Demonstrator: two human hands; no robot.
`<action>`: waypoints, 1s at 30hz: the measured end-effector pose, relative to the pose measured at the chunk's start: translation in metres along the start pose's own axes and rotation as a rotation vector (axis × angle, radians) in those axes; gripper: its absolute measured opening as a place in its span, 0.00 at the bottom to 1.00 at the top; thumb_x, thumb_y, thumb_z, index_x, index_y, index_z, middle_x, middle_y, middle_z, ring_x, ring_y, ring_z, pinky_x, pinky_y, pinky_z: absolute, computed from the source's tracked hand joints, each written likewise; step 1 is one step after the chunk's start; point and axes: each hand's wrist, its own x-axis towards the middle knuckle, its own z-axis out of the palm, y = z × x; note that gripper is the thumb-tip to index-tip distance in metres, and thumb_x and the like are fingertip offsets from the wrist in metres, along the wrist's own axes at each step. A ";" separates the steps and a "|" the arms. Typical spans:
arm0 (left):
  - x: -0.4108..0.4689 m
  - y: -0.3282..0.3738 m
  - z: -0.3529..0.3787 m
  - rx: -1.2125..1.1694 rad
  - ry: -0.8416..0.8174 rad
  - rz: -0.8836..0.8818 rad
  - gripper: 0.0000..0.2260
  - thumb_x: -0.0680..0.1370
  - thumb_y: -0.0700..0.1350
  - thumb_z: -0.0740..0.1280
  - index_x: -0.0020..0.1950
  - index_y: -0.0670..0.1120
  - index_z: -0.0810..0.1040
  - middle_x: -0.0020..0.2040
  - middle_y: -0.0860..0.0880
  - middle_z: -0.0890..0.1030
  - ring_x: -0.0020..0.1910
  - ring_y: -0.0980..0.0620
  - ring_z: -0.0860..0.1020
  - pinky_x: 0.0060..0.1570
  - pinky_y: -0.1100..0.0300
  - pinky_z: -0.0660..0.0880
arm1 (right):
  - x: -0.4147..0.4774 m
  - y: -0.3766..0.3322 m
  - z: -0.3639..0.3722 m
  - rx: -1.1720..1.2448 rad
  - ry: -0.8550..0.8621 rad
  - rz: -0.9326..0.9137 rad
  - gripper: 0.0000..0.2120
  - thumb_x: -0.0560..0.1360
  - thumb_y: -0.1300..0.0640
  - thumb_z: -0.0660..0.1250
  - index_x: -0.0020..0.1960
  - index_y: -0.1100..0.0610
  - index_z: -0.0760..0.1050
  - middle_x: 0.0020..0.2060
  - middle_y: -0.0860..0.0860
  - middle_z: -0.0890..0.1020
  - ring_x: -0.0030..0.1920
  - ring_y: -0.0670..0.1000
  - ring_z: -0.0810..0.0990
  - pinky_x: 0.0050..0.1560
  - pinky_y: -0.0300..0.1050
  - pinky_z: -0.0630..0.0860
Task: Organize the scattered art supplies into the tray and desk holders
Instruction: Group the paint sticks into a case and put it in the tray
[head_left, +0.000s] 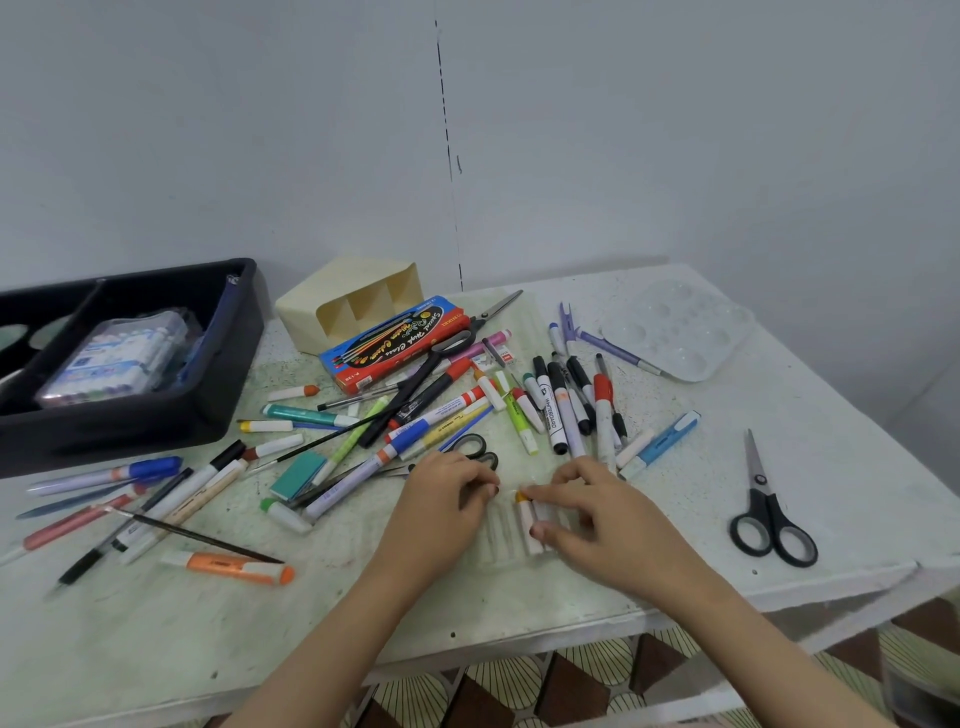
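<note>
Near the front of the table (156, 639), sticks go into grooves.
The right hand (587, 506) pinches a white stick (525, 519) over the clear grooved tray (493, 543). The left hand (447, 488) curls close beside it (holding anything? I cannot tell). It is best to lay each stick flat in its own groove.

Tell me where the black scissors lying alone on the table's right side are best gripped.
Probably take the scissors by the handle loops, coming from the near edge. They lie flat and closed, apart from the pile, loops toward the person and blades pointing away. The right hand is nearest, though it now pinches a white stick.
</note>
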 end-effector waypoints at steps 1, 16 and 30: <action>0.001 0.000 0.000 -0.008 0.006 -0.006 0.04 0.76 0.42 0.68 0.46 0.50 0.83 0.41 0.60 0.77 0.46 0.58 0.73 0.47 0.71 0.65 | 0.001 0.000 0.000 -0.006 -0.004 0.004 0.19 0.74 0.41 0.65 0.64 0.39 0.73 0.53 0.39 0.69 0.41 0.34 0.68 0.40 0.32 0.65; 0.060 -0.006 -0.002 0.056 0.113 -0.008 0.14 0.75 0.44 0.67 0.61 0.47 0.77 0.56 0.49 0.78 0.57 0.51 0.72 0.53 0.65 0.62 | 0.101 0.003 -0.023 -0.181 0.244 0.159 0.14 0.80 0.51 0.57 0.61 0.52 0.75 0.53 0.51 0.78 0.51 0.51 0.76 0.40 0.42 0.65; 0.098 -0.029 0.000 0.090 0.020 -0.028 0.15 0.72 0.46 0.69 0.58 0.47 0.79 0.54 0.49 0.78 0.56 0.50 0.74 0.56 0.58 0.68 | 0.116 0.001 -0.019 -0.260 0.119 0.160 0.08 0.76 0.52 0.62 0.50 0.56 0.76 0.47 0.51 0.74 0.45 0.51 0.74 0.40 0.43 0.70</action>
